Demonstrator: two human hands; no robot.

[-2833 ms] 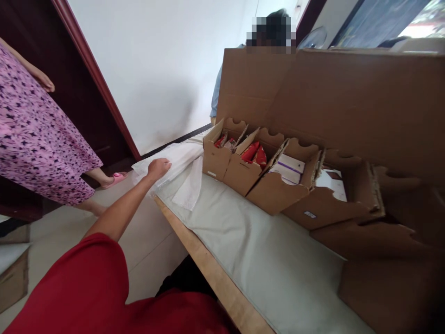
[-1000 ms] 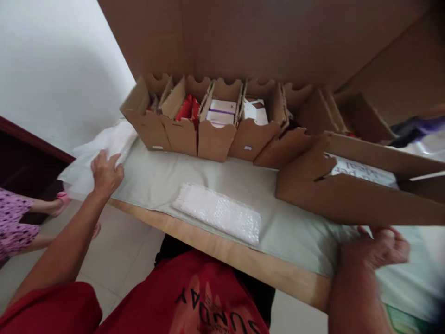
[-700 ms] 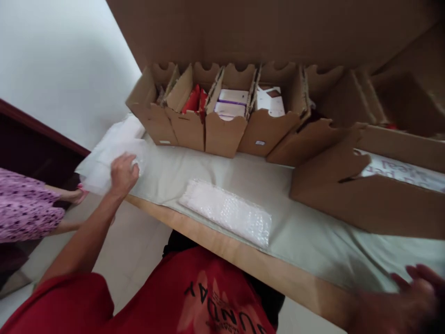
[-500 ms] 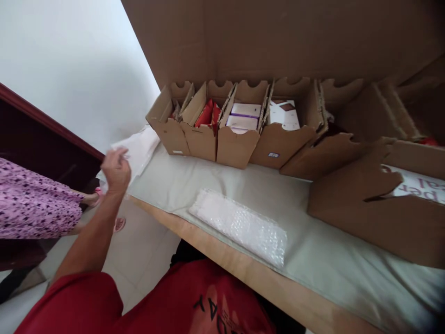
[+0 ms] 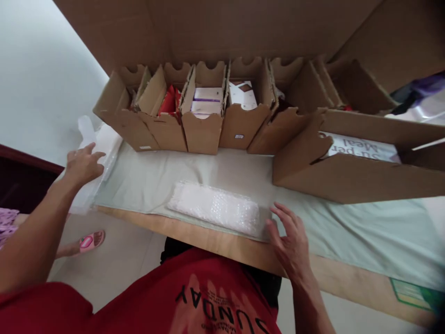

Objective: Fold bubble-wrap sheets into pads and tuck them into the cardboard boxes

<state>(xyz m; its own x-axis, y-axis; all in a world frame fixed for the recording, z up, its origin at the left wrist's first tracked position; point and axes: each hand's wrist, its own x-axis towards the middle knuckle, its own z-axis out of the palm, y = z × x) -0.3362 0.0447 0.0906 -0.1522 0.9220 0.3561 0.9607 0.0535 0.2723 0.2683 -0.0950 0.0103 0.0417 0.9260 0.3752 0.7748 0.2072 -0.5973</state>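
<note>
My left hand lies open with its fingers spread on a stack of white plastic bags at the left end of the table. My right hand is open, fingers flat on the pale cloth, its fingertips at the right end of a folded sheet of bubble wrap. The bubble wrap lies flat near the table's wooden front edge. Neither hand holds anything.
A row of open cardboard bins stands behind, with red packets and white boxes inside. A larger carton lies at right. Tall cardboard rises at the back. Another person's foot in a pink sandal is on the floor at left.
The bubble wrap sheet now lies on the cloth. My right hand has come back into view and rests beside it. My left hand has opened flat on the white bags.
</note>
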